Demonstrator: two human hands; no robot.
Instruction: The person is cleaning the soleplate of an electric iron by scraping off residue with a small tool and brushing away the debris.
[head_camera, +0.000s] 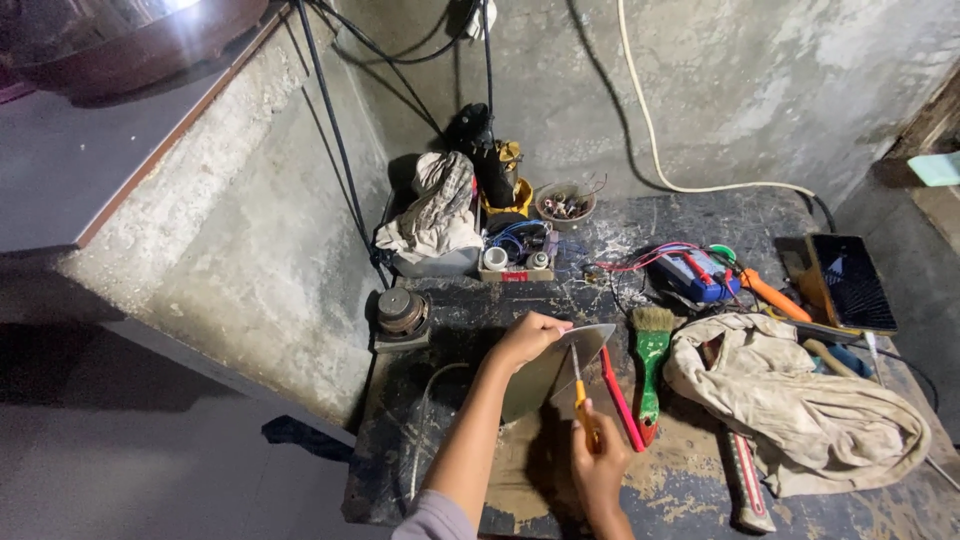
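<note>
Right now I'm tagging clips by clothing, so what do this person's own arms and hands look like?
Both hands are bare: no gloves, rings or watch show on the left hand or the right hand. The left forearm is bare up to a pale lilac-grey sleeve at the bottom edge. The right forearm shows no sleeve.

Workbench (680, 490) dark, worn, paint-flecked, set against a bare concrete wall (270, 250). Green-handled brush (651, 365) lies just left of a crumpled beige cloth (800, 410). Orange-handled tool (775, 296) and blue multimeter (697, 275) with red leads sit behind the cloth. Dark tablet (850, 282) at the right edge. Bowl (565, 205) of small parts near the wall. Round speaker (402, 312) at the bench's left corner. White cable (650, 130) runs down the wall.
</note>
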